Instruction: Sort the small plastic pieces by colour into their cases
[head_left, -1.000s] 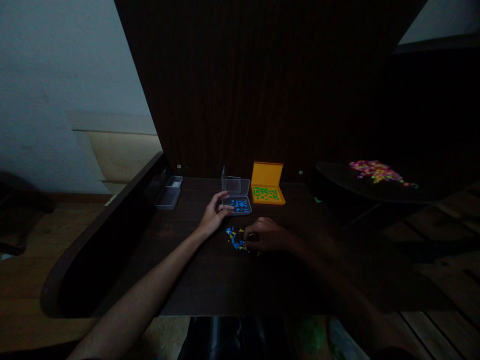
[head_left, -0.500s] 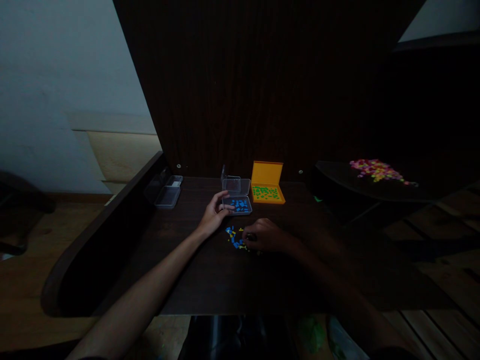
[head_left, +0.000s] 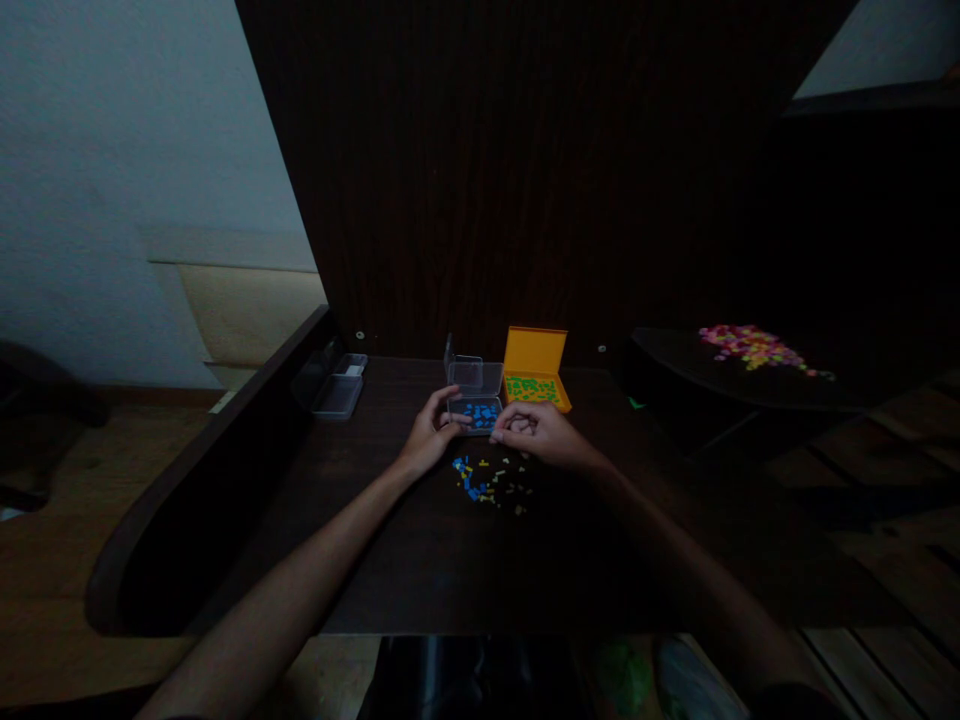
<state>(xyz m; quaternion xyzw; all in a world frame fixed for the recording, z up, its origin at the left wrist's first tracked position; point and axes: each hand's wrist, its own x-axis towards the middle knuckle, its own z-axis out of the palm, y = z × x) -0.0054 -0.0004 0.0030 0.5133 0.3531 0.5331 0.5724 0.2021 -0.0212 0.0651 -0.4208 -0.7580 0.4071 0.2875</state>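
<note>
My left hand (head_left: 433,428) grips the left side of a clear plastic box (head_left: 500,428), thumb at the front and fingers along the edge. Small blue pieces (head_left: 480,412), like tiny building bricks, lie inside it. At the box's front right corner is my right hand (head_left: 536,432), thumb and fingertips pinched together; whatever is between them is too small to make out. Just in front of the box, a loose scatter of small blue, yellow and pale pieces (head_left: 474,490) lies on the dark wooden tabletop (head_left: 420,570).
An orange box (head_left: 535,350) with its lid up holds small green pieces (head_left: 531,388). Behind the blue pieces stands another open clear case (head_left: 487,378). A further clear case (head_left: 339,397) is at the left by the side panel. Colourful beads (head_left: 754,347) are heaped on a right-hand surface.
My right hand has moved from the loose pieces up to the front right corner of the clear box, uncovering more pale pieces. My left hand stays at the box.
</note>
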